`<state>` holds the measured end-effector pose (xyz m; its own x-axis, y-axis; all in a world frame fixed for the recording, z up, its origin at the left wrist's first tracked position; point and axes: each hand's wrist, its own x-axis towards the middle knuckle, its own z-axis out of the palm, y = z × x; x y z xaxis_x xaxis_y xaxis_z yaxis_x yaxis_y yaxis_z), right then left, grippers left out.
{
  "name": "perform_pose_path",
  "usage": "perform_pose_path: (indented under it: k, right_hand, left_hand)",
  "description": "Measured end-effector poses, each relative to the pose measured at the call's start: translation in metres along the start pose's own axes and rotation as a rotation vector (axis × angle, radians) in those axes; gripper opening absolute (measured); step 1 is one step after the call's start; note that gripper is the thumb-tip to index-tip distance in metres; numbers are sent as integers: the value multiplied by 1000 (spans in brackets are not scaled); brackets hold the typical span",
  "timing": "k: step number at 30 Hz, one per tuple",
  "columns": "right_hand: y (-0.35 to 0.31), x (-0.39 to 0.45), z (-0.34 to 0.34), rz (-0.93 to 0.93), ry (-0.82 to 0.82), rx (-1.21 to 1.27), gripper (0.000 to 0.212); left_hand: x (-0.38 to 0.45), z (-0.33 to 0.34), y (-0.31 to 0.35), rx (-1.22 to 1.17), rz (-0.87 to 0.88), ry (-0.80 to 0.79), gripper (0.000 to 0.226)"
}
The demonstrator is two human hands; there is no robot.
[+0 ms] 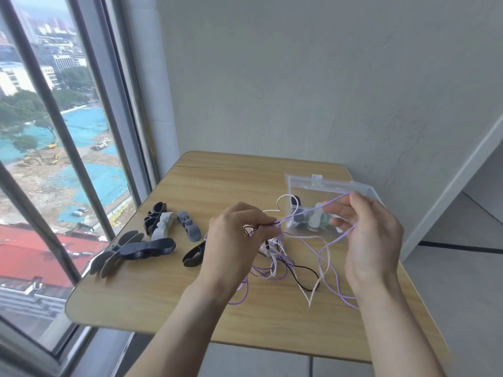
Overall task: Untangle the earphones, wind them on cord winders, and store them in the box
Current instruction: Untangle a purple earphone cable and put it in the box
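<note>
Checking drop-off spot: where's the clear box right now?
Head view: the clear box sits at the table's far right, behind the right hand.

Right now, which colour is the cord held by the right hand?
Purple cord, pinched by the right hand; seen in the head view.

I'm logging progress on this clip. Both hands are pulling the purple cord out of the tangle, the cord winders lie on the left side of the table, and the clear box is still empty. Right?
Not quite: the clear box is not empty. The head view shows wound earphones already inside it. The rest holds: the left hand and right hand hold the purple cord above the tangle, and the cord winders lie on the table's left side.
</note>
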<state>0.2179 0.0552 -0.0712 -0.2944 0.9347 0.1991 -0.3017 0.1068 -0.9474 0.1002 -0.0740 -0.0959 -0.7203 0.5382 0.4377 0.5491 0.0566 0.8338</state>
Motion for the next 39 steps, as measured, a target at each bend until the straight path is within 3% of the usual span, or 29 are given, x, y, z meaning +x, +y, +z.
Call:
perform_pose_path:
  k: [5,11,14,18,20,22,29,33,39]
  right_hand:
    - [-2,-2,1,116,18,93,24]
    - [0,1,1,311,2,271,24]
    - [1,1,1,328,4,288,27]
    - [2,-1,2,317,-3,268,27]
    - [2,-2,4,303,-21,248,26]
    - [2,-2,5,276,-39,226,26]
    - [3,-1,5,210,-67,128,25]
    - [5,0,3,256,-55,82,24]
    - [6,2,1,335,-40,216,22]
  left_hand:
    - [-1,0,-1,124,85,18,13]
    - [1,0,-7,138,63,-264,21]
    - [0,1,-11,199,66,-335,31]
    - [-4,3,-19,235,105,-407,16]
    - [-6,6,-19,214,74,-438,31]
    - [-4,8,-21,205,65,-405,38]
    - [-3,9,-21,286,19,-230,25]
    - [-3,8,-20,262,43,-257,20]
    - [-3,8,-17,238,8,-278,9]
